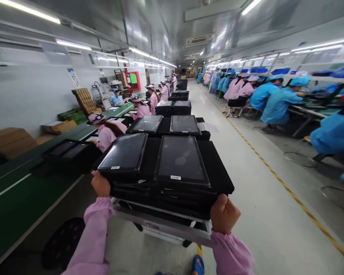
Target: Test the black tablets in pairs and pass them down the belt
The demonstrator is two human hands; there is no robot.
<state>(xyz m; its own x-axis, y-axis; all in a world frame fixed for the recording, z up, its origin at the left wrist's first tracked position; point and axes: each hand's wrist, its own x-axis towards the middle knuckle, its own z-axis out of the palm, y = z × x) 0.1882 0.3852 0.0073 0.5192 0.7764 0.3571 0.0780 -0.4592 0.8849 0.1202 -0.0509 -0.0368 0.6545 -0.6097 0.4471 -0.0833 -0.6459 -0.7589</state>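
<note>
In front of me, black foam trays are stacked on a grey metal cart. Two dark tablet screens lie face up on the top: a left screen, slightly tilted, and a right screen, each with a small white label. My left hand is closed on the stack's near left corner. At the near right corner, my right hand is closed round the tray edge. The fingertips of both hands are partly hidden by the foam.
Beyond stand more foam stacks with screens. A green workbench runs along the left, where people in pink sit. Workers in blue sit on the right, past a yellow floor line. A black round stool stands lower left.
</note>
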